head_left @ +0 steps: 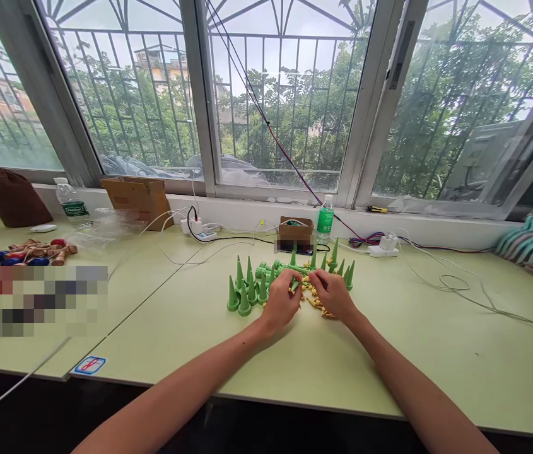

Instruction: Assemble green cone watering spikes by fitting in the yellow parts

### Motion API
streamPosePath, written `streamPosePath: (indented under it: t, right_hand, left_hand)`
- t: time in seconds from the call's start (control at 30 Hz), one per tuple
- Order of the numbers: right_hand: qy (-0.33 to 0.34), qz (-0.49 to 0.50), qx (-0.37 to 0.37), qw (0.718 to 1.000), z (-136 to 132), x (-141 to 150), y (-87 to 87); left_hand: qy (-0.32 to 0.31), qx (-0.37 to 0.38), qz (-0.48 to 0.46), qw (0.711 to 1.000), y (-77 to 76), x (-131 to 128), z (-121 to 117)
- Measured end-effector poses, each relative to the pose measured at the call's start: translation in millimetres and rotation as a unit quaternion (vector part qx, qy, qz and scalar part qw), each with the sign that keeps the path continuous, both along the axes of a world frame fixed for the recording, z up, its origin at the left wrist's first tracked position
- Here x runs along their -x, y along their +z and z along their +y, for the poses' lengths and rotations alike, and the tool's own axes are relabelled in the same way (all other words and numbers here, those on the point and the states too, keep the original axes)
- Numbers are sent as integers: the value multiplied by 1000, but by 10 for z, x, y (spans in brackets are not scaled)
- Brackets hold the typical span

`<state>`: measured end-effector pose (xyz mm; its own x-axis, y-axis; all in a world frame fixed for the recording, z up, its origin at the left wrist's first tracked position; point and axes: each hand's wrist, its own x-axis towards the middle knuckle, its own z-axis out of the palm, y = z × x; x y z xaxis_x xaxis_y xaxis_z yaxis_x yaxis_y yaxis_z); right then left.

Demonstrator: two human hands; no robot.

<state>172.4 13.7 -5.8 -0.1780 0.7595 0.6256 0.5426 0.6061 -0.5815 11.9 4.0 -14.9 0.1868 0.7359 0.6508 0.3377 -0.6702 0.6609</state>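
Observation:
My left hand (283, 297) is closed with its fingertips round a green plastic cone spike (295, 285), held just above the table. Beside it my right hand (334, 294) makes a pinch close to that spike; what lies between its fingertips is too small to make out. Small yellow pieces (322, 310) lie in a loose pile under and between both hands. To the left of my left hand several green cone spikes (244, 301) stand point up. Others, such as a green spike (350, 277), stand behind my right hand. Green ribbed parts (266, 270) lie behind the left hand, partly hidden.
A small cardboard box (296, 231) and a green-labelled bottle (325, 217) stand by the window sill. White power strips (383, 250) and cables (465, 290) cross the table. Wooden toys (39, 255) lie at left, and mint hangers (526, 236) at the right edge.

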Motion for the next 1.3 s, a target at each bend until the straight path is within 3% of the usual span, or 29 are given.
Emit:
streamPosePath:
  t: [0.53, 0.73, 1.07, 1.3]
  right_hand:
    - [-2, -10, -5, 1000, 8, -7, -6]
    - [-13, 27, 0, 1000, -49, 4, 44]
    - [56, 15, -19, 998, -114, 58, 66]
    - [67, -14, -50, 996, -86, 73, 33]
  left_hand:
    - [9, 23, -13, 1000, -24, -18, 2]
    - [0, 50, -35, 998, 7, -14, -15]
    - [-3, 71, -15, 997, 3, -31, -19]
    - [-18, 75, 7, 997, -34, -31, -15]
